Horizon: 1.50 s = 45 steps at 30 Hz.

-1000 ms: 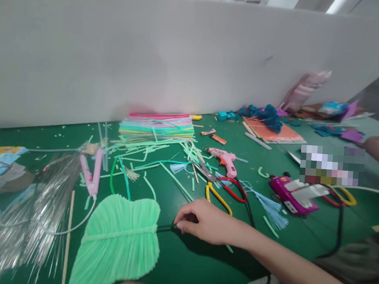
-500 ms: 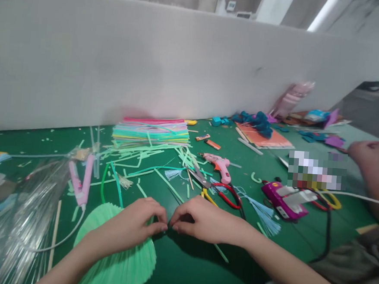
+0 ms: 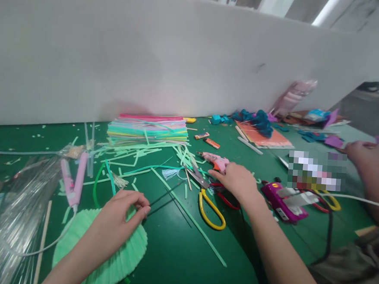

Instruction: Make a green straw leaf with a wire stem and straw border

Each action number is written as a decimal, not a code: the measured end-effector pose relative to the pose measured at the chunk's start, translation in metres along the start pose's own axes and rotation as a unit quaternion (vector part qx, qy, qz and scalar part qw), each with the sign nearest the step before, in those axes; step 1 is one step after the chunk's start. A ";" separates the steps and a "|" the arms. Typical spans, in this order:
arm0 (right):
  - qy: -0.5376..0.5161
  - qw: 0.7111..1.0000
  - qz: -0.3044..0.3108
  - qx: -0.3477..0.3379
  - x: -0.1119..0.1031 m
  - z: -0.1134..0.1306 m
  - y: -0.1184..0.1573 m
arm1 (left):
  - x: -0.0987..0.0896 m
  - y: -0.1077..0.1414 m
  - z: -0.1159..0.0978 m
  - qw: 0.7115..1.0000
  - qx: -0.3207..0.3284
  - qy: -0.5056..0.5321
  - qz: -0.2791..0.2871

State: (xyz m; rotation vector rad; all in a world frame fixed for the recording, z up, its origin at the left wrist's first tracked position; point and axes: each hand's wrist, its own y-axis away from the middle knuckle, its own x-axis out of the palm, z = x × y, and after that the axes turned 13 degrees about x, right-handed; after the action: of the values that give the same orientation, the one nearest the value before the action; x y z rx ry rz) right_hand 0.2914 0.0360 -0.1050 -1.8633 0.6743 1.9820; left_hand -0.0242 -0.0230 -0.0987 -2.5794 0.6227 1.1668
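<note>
My left hand point(image 3: 119, 217) is over the green pleated disc point(image 3: 103, 257), with thumb and fingertips pinched on a thin dark wire point(image 3: 169, 194) that points up to the right. My right hand point(image 3: 238, 184) is closed over the handle of the pink hot glue gun point(image 3: 216, 160), which hides the handle and part of the fingers. The gun's nozzle points left. Scissors point(image 3: 211, 212) with one yellow and one red handle lie below it, partly open. A long light-green strip point(image 3: 199, 229) lies slanted between my hands.
A stack of coloured pipe cleaners point(image 3: 148, 130) stands by the white partition point(image 3: 182, 59). At left are a pink hair straightener-like tool point(image 3: 72, 185) and clear plastic sleeves point(image 3: 18, 221). A purple power strip point(image 3: 284, 202) with cables sits right, near another person's hand point(image 3: 366, 156).
My hands were close together over the disc. My right hand has moved right and up onto the glue gun. My left hand has shifted left, and the dark wire now shows clearly.
</note>
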 end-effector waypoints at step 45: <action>-0.231 0.825 -0.326 -0.400 0.035 0.006 0.066 | 0.033 0.002 0.015 0.997 0.018 -0.061 -0.051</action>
State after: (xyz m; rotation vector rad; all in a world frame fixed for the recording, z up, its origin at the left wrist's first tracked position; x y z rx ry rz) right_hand 0.2475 -0.0180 -0.1325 -1.4977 -0.9602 2.1908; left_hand -0.0154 -0.0281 -0.1332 -2.4560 0.4767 1.2566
